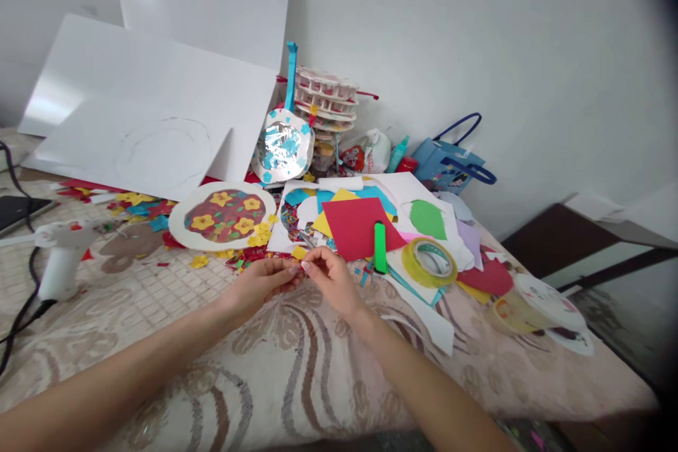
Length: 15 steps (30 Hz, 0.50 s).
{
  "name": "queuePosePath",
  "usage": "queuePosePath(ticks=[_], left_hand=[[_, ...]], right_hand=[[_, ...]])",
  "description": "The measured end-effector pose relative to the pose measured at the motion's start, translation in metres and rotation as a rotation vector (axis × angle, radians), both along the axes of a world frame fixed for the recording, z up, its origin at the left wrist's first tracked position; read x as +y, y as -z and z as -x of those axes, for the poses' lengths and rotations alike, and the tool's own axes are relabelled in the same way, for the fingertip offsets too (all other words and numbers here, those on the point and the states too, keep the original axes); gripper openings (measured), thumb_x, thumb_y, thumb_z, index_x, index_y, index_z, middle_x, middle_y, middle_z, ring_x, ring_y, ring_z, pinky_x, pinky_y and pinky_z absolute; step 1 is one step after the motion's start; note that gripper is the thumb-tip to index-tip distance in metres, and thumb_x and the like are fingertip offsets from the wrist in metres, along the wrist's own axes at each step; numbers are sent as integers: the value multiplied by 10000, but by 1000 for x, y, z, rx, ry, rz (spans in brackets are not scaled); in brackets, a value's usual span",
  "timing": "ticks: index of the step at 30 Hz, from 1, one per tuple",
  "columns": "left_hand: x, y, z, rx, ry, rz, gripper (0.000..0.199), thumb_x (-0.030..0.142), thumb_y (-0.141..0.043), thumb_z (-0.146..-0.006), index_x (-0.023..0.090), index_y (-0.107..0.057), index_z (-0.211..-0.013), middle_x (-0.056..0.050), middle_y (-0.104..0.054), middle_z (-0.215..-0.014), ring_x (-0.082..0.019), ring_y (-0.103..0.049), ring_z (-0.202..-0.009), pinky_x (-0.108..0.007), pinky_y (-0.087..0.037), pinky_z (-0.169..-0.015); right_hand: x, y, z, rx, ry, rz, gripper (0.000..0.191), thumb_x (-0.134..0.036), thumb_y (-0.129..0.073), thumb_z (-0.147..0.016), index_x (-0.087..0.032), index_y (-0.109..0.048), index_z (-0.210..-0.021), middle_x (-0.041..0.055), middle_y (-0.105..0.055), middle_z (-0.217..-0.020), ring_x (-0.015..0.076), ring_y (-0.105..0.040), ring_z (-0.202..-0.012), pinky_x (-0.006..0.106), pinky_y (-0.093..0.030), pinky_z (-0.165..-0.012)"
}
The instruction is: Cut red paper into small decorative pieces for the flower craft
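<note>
My left hand [268,281] and my right hand [332,279] meet over the front of the table, fingertips pinched together. What lies between the fingertips is too small or hidden to make out. Just behind them shows a small yellow piece [299,253]; I cannot tell whether the fingers touch it. To the left rests a white oval panel [180,226] with yellow flowers on a dark red middle. A red sheet [352,229] is right behind my right hand, with a bright green cutter [380,247] on it. Beside that sits a roll of yellow tape [429,261].
A white glue gun [61,261] with a black cable stands at left. White boards [159,106] lean on the wall. Behind are a blue-decorated mirror [283,145], a stacked white structure [325,99] and a blue bag [450,162]. Paper scraps lie about.
</note>
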<state>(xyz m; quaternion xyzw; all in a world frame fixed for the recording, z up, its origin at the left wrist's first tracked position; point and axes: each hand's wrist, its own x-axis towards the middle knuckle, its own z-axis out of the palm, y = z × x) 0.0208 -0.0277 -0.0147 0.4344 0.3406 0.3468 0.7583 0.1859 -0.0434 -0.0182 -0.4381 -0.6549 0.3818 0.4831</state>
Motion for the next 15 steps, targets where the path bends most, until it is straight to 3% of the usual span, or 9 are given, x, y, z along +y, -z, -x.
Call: queuePosePath(ticks=[9,15], left_hand=[[-1,-3,0,-24,-7,54,234,261,-757,-624,112,-679,-787,-49,-664,-777,-125,-584,-735,-223,-444,-711],[-3,-5,-1,33,-17,-14,228,286,-731,-652,108,-676,-784,-36,-653,-741,-121,-559,-703,-233,-425,-704]], right_hand=[[-1,-1,1,30,21,23,148,-327,-540,-805,-179,-535,-812,7,-562,-750,137,-538,-695,259,-438,-653],[-2,-1,3,35,34,22,123,-299,-538,-801,-176,-529,-801,9,-559,-749,137,-536,-697,261,-440,-652]])
